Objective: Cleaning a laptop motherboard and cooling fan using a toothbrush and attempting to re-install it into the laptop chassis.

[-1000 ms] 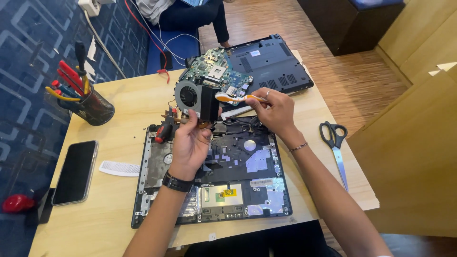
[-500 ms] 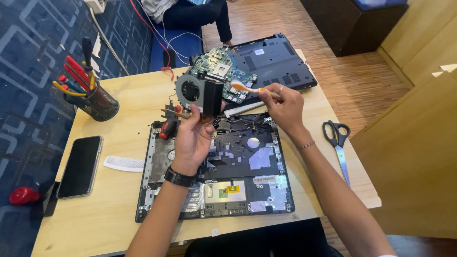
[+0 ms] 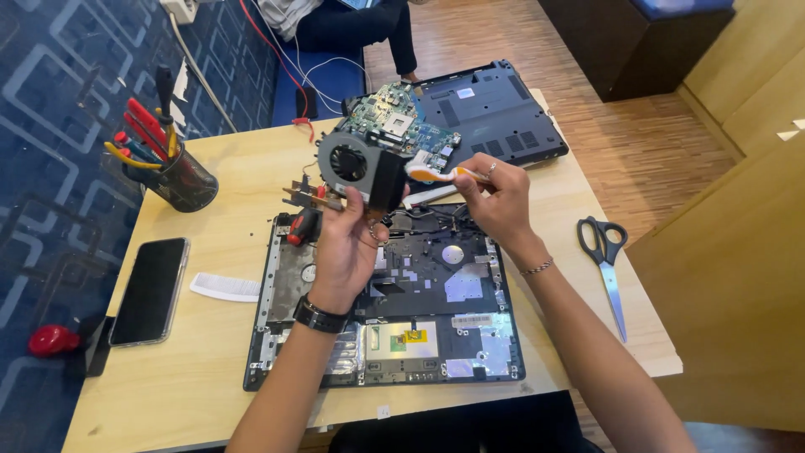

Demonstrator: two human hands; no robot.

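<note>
Phone: a black phone (image 3: 149, 290) lay flat near the left edge of the wooden table (image 3: 210, 386)
Tool cup: a dark cup of tools (image 3: 172, 172) stood at the far left
Left hand: the left hand (image 3: 348, 247) gripped a black cooling fan with copper fins (image 3: 356, 168), raised above the table
Laptop base: an opened laptop chassis (image 3: 394, 310) lay under both hands
Right hand: the right hand (image 3: 495, 201) pinched an orange and white brush (image 3: 432, 173), its head touching the fan
Scissors: black scissors (image 3: 605, 260) lay at the right

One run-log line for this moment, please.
left hand: holds cooling fan | right hand: holds toothbrush at fan | below: open laptop chassis
</note>
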